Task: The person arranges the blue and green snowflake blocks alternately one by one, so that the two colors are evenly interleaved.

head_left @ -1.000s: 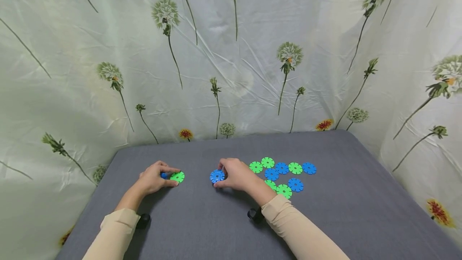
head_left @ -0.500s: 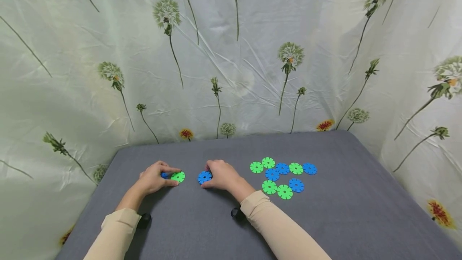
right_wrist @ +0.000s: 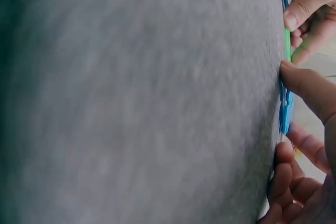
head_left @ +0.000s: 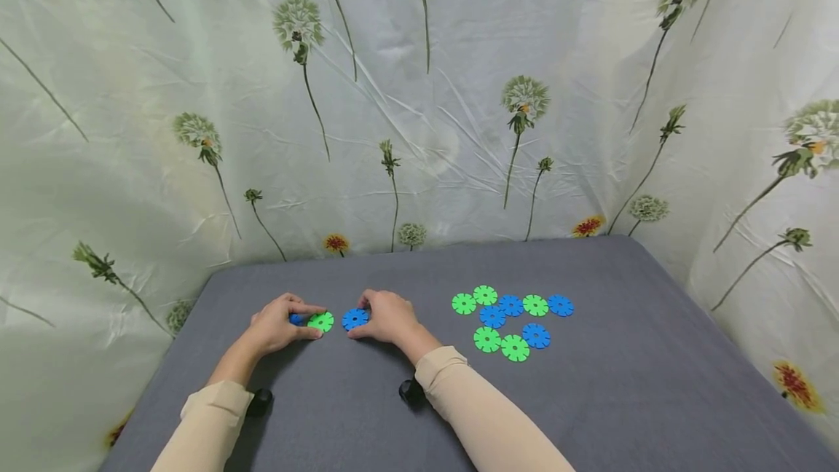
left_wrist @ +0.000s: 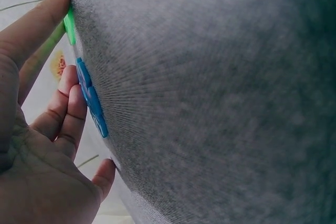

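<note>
In the head view my left hand [head_left: 280,323] pinches the edges of a green notched plastic disc [head_left: 320,322] between thumb and index finger. Partly covered by that hand, a blue disc [head_left: 297,319] lies beside the green one; the left wrist view has this blue disc [left_wrist: 91,98] by the curled fingers. My right hand [head_left: 388,317] grips another blue notched disc [head_left: 355,319] between thumb and fingers, a small gap to the right of the green disc. Seen edge-on in the right wrist view, the right hand's blue disc [right_wrist: 286,106] is low over the grey cloth.
Right of my hands, several green discs [head_left: 515,347] and blue discs [head_left: 537,336] lie flat in a loose group, some touching or overlapping. Grey cloth [head_left: 629,384] covers the table. A flower-printed curtain [head_left: 452,93] hangs behind and along the sides.
My right hand has moved left with its blue disc, closing most of the distance to the green disc. My left hand has stayed in place, holding the green disc.
</note>
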The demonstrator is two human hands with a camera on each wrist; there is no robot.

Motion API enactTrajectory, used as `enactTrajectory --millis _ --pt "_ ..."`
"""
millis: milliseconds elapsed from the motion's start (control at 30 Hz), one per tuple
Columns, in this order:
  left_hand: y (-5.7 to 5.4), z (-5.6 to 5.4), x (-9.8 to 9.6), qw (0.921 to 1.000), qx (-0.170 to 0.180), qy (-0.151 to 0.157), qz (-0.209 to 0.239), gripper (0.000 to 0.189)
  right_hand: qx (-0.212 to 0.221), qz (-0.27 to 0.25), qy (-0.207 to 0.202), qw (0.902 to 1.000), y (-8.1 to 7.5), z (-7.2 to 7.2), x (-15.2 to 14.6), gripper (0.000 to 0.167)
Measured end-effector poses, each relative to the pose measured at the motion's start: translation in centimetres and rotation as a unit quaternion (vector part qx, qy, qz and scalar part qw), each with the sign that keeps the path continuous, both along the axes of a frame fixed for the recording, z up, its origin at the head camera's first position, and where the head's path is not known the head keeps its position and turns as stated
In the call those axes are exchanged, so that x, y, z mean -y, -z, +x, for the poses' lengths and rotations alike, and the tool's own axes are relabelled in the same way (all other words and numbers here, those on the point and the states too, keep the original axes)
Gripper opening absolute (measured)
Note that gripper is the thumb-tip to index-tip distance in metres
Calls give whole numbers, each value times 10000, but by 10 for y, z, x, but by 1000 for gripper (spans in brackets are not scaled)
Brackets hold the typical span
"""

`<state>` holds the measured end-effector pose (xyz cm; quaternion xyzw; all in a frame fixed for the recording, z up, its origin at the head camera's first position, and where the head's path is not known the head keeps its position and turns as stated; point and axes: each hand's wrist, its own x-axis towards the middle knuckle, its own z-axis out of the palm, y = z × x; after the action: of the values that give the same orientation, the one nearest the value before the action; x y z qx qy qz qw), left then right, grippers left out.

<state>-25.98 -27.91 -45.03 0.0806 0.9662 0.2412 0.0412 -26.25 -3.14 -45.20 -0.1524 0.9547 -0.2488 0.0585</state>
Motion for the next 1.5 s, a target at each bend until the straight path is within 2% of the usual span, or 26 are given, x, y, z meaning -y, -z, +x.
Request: enactTrajectory --millis 333,467,767,933,1167,1500 --pt "-2 2 -1 10000 13 -15 51 43 -145 326 449 9984 7 2 14 49" --pt "-2 1 0 10000 39 -31 81 43 -213 457 490 9975 6 4 16 51" --pt "-4 1 0 9999 67 17 99 43 -144 410 535 9976 4 6 17 48" --pt "-7 2 -2 9999 59 16 115 44 90 287 403 9987 1 4 13 47" --pt "-6 2 -1 9999 74 14 138 43 783 -375 123 9962 -3 -4 2 43" --pt "-5 0 -1 9999 92 6 88 43 725 -454 120 9963 -1 -5 1 36"
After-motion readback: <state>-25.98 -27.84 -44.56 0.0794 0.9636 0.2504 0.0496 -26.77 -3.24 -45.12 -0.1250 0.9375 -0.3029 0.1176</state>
